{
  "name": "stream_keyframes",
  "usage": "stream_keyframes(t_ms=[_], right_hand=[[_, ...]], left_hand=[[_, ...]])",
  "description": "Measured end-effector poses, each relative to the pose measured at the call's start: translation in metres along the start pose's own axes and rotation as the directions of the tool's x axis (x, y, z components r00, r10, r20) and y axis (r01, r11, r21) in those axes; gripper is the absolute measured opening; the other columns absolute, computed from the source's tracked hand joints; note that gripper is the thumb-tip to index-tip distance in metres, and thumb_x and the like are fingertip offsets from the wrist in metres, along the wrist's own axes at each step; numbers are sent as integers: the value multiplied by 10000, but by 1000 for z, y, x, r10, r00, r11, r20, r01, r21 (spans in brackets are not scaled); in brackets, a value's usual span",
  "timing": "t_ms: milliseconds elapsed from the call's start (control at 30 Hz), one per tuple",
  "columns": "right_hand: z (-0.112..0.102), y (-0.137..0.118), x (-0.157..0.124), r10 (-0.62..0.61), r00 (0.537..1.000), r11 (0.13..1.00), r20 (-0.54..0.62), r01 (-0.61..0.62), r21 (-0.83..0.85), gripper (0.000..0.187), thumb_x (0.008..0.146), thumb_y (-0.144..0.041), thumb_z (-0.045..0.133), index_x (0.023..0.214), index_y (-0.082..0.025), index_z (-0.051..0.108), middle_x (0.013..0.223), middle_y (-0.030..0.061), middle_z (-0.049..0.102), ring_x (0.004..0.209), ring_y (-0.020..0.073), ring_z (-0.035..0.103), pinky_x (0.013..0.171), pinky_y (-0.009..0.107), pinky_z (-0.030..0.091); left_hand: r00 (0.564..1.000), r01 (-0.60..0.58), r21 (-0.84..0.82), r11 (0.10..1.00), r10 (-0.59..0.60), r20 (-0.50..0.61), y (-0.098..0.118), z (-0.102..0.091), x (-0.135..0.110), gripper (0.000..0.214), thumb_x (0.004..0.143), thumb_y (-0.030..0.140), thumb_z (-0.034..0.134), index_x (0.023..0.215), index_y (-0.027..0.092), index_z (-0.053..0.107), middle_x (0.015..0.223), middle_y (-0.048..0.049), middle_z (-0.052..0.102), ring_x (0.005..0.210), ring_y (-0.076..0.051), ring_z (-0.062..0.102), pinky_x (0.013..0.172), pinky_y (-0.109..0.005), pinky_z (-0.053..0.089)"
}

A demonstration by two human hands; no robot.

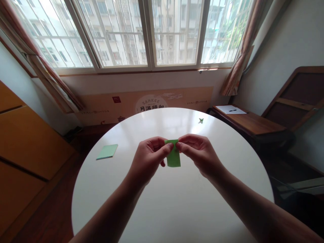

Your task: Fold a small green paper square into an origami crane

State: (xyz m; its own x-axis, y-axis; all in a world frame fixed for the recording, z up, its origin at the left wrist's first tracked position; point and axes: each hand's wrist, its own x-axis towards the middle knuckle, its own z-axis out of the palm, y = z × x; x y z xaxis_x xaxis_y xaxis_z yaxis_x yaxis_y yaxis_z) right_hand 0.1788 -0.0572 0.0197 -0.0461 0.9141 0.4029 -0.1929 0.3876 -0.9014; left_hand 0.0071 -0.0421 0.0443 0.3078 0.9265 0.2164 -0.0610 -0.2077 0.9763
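Note:
Between my two hands a small green piece of paper (pixel 173 158) hangs upright over the round white table. It is a narrow rectangle, apparently folded. My left hand (pixel 152 153) pinches its upper left part, thumb in front and fingers behind. At the upper right corner my right hand (pixel 198 150) pinches it with thumb and forefinger. Both thumb tips come close together near the top edge. To the left lies a stack of light green square paper (pixel 107 151). Toward the far right of the table sits a small folded green paper figure (pixel 200 120).
The round white table (pixel 177 209) fills the middle. Beyond it are a printed box or panel (pixel 106 104) and barred windows (pixel 174 33). At right, a wooden side table (pixel 263 121) carries a white sheet (pixel 222 109) with a pen (pixel 233 110). Orange cabinets (pixel 27 138) stand left.

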Motion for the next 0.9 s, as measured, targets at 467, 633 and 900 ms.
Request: stream_keyframes(t_ms=[467, 633, 900], right_hand=[[2, 0, 1, 2, 1000, 1000, 3, -2, -3, 74, 823, -265, 763, 808, -199, 732, 728, -4, 708, 695, 140, 637, 640, 250, 487], [3, -1, 2, 19, 1000, 1000, -22, -20, -11, 95, 837, -247, 734, 769, -186, 706, 679, -20, 677, 640, 113, 597, 572, 214, 439], [4, 1, 1, 15, 998, 1000, -64, -16, -24, 130, 842, -261, 711, 748, -176, 682, 646, -20, 639, 591, 112, 539, 547, 228, 407]], left_hand=[[1000, 8, 11, 1000, -8, -7, 0, 0, -2, 85, 735, 216, 778, 751, 141, 740, 622, 5, 666, 532, -87, 545, 416, -145, 442], [999, 7, 14, 1000, -6, -48, 1, 3, 0, 99, 724, 221, 782, 751, 136, 740, 608, 4, 661, 527, -92, 550, 409, -148, 443], [993, -13, 38, 999, 18, -121, 5, 1, 0, 130, 753, 265, 761, 743, 138, 739, 558, 16, 621, 495, -92, 531, 408, -160, 438]])
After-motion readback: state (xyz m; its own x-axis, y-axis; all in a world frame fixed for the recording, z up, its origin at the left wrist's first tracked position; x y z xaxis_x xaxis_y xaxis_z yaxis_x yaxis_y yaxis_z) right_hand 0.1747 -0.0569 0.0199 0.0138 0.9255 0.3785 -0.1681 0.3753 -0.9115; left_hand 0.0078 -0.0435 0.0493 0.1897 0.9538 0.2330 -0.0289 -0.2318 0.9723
